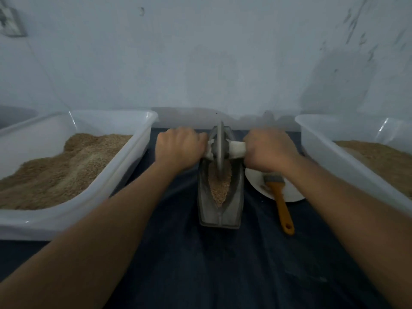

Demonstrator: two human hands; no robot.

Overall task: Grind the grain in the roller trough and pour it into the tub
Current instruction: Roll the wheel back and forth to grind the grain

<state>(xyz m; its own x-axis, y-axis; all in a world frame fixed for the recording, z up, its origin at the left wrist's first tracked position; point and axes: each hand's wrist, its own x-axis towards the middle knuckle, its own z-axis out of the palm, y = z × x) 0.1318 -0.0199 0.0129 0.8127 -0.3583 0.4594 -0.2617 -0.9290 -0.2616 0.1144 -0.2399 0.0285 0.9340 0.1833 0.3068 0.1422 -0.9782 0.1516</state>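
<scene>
A grey metal roller trough (219,216) lies lengthwise on the dark cloth in front of me, with brown grain (219,188) in its groove. A grey grinding wheel (220,150) stands upright in the far half of the trough on a white-wrapped axle handle (237,149). My left hand (178,148) grips the left end of the handle. My right hand (268,149) grips the right end. A clear plastic tub (73,206) holding ground grain stands at the left. Another clear tub (347,161) with grain stands at the right.
A white plate (292,192) sits right of the trough, partly under my right forearm. A brush with an orange handle (282,208) lies across it, bristles on the plate. A pale wall rises just behind the tubs. Dark cloth (211,264) covers the surface.
</scene>
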